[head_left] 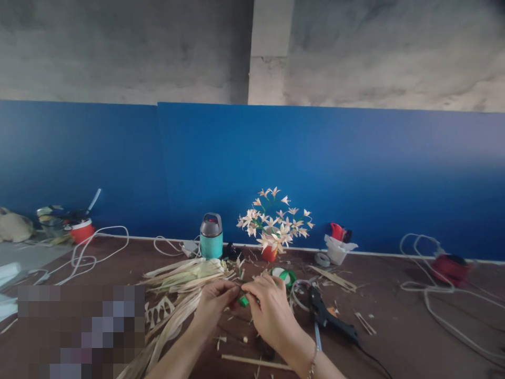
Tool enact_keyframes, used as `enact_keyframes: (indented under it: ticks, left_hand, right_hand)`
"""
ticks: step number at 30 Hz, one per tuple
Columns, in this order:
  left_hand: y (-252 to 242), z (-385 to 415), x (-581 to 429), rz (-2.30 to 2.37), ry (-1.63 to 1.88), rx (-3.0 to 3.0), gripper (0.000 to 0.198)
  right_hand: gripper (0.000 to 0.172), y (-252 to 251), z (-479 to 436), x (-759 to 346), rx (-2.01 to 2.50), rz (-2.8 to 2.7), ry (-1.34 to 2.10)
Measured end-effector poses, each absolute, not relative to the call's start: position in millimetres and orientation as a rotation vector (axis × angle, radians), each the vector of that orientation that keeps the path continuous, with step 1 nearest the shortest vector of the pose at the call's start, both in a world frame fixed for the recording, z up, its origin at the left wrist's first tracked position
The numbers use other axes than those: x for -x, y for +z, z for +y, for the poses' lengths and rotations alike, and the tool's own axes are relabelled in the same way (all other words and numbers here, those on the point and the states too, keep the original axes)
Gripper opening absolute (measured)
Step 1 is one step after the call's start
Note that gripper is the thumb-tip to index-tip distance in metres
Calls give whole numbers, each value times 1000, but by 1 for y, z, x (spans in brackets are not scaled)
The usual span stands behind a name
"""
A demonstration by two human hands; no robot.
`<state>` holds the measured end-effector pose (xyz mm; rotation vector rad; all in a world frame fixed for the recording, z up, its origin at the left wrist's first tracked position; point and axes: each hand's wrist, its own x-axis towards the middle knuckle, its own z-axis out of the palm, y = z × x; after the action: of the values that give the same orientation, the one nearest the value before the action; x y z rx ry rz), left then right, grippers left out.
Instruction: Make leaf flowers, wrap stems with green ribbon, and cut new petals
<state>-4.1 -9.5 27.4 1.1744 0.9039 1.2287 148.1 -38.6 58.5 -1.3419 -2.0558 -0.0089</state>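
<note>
My left hand (218,301) is closed in a pinch, thumb against fingers. From its fingertips a small pale husk flower (239,265) sticks up on a thin green stem. My right hand (270,305) faces it closely, fingers curled and pinched at the same spot. Bright green tape (243,301) shows between the two hands; its full shape is partly hidden by the fingers. Just beyond my right hand lies a roll of green tape (290,277). Behind it, a red cup (270,253) holds many similar pale flowers on green stems.
Dried husks (185,279) lie left of my hands. A black glue gun (333,318) with its cord is at right. A teal flask (212,245), a white container (337,250) and white cables (428,295) stand or lie farther back. Scraps litter the brown table.
</note>
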Motion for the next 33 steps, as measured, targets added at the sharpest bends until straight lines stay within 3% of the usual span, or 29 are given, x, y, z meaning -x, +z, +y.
enact_keyframes:
  ticks: [7, 16, 21, 24, 29, 33]
  left_hand:
    - [26, -10, 3, 948, 1250, -1119, 33]
    - [37, -7, 10, 940, 1132, -1261, 34]
    - [39, -6, 12, 984, 1117, -1404, 27]
    - [42, -7, 15, 984, 1177, -1530, 20]
    - [48, -14, 18, 891, 1157, -1593, 15]
    - [52, -19, 19, 823, 1136, -1638, 18]
  right_hand:
    - [14, 54, -36, -145, 1363, -2043, -182]
    - [16, 53, -38, -144, 1266, -2032, -229]
    - [15, 47, -37, -141, 1284, -2026, -277]
    - [16, 55, -36, -143, 1279, -1982, 3]
    - [10, 74, -32, -157, 1262, -1816, 1089]
    - [18, 74, -28, -166, 1139, -1495, 1712]
